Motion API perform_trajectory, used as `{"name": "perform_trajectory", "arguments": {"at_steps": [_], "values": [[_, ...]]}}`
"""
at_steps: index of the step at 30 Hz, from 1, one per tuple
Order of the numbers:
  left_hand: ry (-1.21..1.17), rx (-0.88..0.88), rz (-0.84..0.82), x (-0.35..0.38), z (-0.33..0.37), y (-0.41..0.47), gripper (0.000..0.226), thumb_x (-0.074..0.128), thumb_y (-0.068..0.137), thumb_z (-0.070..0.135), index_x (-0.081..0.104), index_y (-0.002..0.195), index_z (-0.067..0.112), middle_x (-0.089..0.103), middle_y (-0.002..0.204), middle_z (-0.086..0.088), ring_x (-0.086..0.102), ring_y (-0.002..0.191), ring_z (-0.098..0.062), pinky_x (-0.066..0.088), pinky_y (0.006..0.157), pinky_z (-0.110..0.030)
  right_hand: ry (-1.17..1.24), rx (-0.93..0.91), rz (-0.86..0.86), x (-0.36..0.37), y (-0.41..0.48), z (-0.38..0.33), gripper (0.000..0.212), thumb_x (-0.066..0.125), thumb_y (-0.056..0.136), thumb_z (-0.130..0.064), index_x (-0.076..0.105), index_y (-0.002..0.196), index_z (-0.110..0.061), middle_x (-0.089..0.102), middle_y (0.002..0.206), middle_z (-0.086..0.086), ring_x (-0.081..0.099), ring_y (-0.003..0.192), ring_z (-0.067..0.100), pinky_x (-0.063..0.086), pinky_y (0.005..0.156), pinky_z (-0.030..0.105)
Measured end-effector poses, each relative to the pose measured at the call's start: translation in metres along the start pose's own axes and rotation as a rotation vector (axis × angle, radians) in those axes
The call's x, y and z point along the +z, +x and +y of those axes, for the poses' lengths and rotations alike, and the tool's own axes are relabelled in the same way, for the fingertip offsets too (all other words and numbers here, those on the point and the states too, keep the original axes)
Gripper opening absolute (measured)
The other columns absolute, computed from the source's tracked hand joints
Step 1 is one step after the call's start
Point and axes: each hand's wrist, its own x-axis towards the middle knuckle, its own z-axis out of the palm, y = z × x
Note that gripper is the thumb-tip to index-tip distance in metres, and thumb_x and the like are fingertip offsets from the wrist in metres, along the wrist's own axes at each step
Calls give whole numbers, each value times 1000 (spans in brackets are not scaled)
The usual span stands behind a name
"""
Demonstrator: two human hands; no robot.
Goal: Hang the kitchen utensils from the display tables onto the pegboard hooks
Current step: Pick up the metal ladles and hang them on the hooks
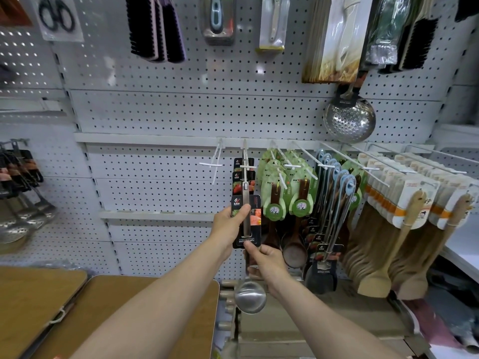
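Brown laminate tabletops [145,307] sit closest to you at the lower left, and both your forearms reach out over their edge toward the pegboard [155,115]. Your right hand [267,265] is the lower one, with its fingers wrapped round the steel ladle [250,296] on the bare shaft just under its black card [255,221]; the bowl hangs below your wrist. Your left hand [230,224] is higher, palm turned inward, clamping the card's left edge with the thumb pressed across the handle. The ladle stands upright, and its top end comes up just below the crossbar of a white hook [245,154] that already carries matching black cards. You cannot tell whether it is threaded on. Crowding it on the right are green-carded dark spoons [274,203], nearly touching the card, then blue-handled utensils [334,182] and rows of wooden spatulas [409,229]. Another white hook [216,161] juts out just to the left. Higher up, a perforated skimmer [350,120] hangs against the board.
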Motion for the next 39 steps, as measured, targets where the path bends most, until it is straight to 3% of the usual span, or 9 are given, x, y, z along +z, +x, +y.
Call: {"name": "perform_trajectory", "arguments": {"at_steps": [6, 11, 14, 18, 24, 30, 35, 37, 39], "values": [[39, -36, 10, 3, 9, 23, 16, 65, 96, 30, 70, 100, 16, 74, 95, 0, 67, 84, -11, 45, 59, -18, -25, 33, 53, 6, 30, -6, 33, 83, 79, -42, 73, 72, -12, 77, 89, 18, 69, 77, 27, 60, 82, 46], [65, -67, 3, 1, 11, 47, 19, 68, 93, 30, 70, 100, 12, 76, 97, -4, 69, 94, -19, 48, 69, -26, -19, 51, 126, 14, 51, -14, 38, 84, 79, -41, 65, 56, -17, 72, 73, 9, 63, 72, 24, 56, 71, 37], [73, -81, -21, -3, 11, 58, 20, 67, 93, 30, 71, 101, 11, 77, 95, -7, 72, 93, -22, 54, 70, -30, -16, 71, 150, 18, 59, -17, 37, 83, 81, -39, 64, 59, -16, 70, 67, 5, 60, 64, 21, 52, 63, 32], [95, -70, -50, -8, 7, 65, 16, 69, 92, 29, 71, 99, 15, 77, 98, -7, 72, 98, -23, 55, 87, -37, -46, 82, 160, 20, 66, -14, 36, 84, 79, -40, 67, 59, -15, 69, 63, 5, 56, 59, 20, 52, 65, 33], [72, -66, -46, -8, 7, 63, 12, 69, 93, 26, 71, 99, 16, 76, 98, -4, 71, 96, -20, 53, 77, -30, -64, 104, 161, 21, 70, -16, 31, 84, 80, -41, 71, 70, -14, 77, 82, 11, 63, 69, 20, 54, 67, 31], [67, -129, -20, -4, 9, 55, 15, 68, 93, 29, 69, 101, 17, 75, 104, -6, 69, 98, -19, 49, 70, -25, -106, 129, 123, 14, 64, -23, 24, 78, 88, -33, 72, 81, -10, 70, 72, 3, 59, 66, 15, 50, 56, 26], [171, -138, 62, -7, 12, 32, 39, 66, 94, 38, 62, 122, 11, 63, 117, -2, 54, 109, -19, 38, 102, -36, -232, 171, 131, -3, 56, -28, 25, 77, 87, -39, 75, 87, -15, 69, 79, 6, 62, 72, 20, 56, 77, 36], [220, -126, 98, -11, 13, 20, 53, 67, 92, 40, 55, 134, 11, 59, 130, -6, 53, 120, -24, 37, 106, -42, -292, 178, 175, -12, 47, -37, 32, 77, 86, -44, 74, 97, -14, 71, 93, 8, 68, 89, 27, 57, 91, 41], [273, -113, 103, -15, 15, 8, 63, 68, 91, 43, 49, 142, 12, 52, 144, -8, 50, 129, -28, 39, 106, -44, -306, 174, 191, -21, 40, -44, 36, 78, 85, -44, 72, 100, -12, 70, 96, 9, 67, 93, 28, 57, 93, 46]]}}
